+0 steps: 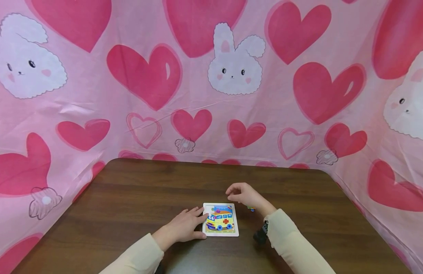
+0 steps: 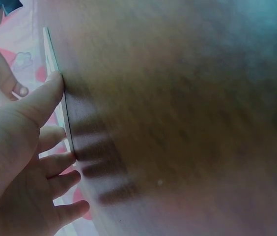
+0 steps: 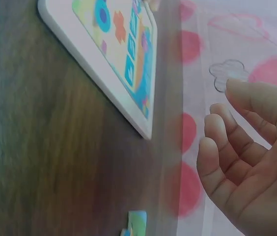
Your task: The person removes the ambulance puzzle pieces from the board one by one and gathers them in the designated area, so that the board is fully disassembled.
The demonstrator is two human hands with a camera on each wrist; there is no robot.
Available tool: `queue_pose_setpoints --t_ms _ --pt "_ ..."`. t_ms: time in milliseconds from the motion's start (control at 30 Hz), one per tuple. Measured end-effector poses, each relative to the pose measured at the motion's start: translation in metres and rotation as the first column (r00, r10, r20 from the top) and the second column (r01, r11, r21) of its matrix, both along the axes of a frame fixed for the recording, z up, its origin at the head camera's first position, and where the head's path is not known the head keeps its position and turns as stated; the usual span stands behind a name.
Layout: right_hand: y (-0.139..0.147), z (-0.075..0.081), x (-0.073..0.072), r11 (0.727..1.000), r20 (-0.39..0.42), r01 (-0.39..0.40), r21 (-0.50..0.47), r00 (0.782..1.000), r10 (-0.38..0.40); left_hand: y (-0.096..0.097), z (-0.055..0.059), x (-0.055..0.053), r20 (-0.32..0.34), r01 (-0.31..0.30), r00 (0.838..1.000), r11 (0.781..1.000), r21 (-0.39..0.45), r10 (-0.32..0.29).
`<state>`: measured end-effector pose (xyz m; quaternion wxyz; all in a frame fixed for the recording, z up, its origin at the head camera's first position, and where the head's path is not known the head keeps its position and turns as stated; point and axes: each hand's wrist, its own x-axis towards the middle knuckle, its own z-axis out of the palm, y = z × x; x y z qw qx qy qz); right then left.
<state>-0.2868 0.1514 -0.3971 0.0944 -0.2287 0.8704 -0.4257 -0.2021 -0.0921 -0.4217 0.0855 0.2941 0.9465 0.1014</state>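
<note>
A white-framed jigsaw puzzle (image 1: 236, 230) of a yellow ambulance lies flat on the table. A pale gap with no picture shows at its upper left. My left hand (image 1: 185, 226) rests at the puzzle's left side, fingers extended, with thumb and fingertips touching the frame's edge. Above and right of the puzzle hovers my right hand (image 1: 245, 195), its fingers loosely bent and nothing between them. Below the right wrist lies a loose puzzle piece (image 1: 251, 209), partly hidden in the head view. The right wrist view shows a green part of that piece (image 3: 137, 223) at the bottom.
The dark wooden table (image 1: 146, 186) stretches out on all sides of the puzzle. Behind it hangs a pink cloth (image 1: 204, 101) with hearts and rabbits. A black wristband (image 1: 261, 233) sits at the right wrist.
</note>
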Motion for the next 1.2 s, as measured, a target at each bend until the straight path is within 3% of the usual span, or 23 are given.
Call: queue_pose_setpoints --t_ms 167,500,900,1200 --pt "-0.009 -0.007 0.002 0.999 0.015 -0.051 0.001 0.999 0.051 0.000 0.000 0.000 0.007 0.000 1.000 1.000 0.006 0.000" --pt "-0.023 -0.019 0.004 0.985 0.002 -0.141 0.098 0.990 0.141 0.000 0.001 -0.001 0.019 -0.004 1.000 1.000 0.012 0.004" --pt "-0.030 -0.026 0.007 0.971 0.040 -0.172 0.163 0.985 0.168 -0.001 -0.001 -0.002 0.009 0.005 1.000 1.000 0.007 -0.005" --pt "-0.032 -0.028 0.009 0.951 0.002 -0.164 0.260 0.986 0.170 -0.001 -0.004 -0.003 0.000 0.010 1.000 1.000 0.003 -0.010"
